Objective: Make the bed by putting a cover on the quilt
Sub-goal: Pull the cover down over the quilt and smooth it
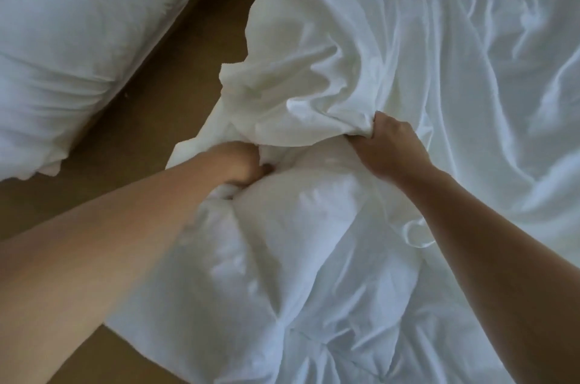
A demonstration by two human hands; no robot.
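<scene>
We feed the puffy white quilt (pixel 298 245) into the thin white wrinkled cover (pixel 361 38).
The quilt fills the lower middle of the frame, its end at the cover's mouth. Our left hand (pixel 240 164), blurred, looks fisted round the quilt; our right hand (pixel 387 148) grips the cover's edge. We'd best hold that edge wide and push the corner deep. A white pillow (pixel 78 38) lies upper left.
</scene>
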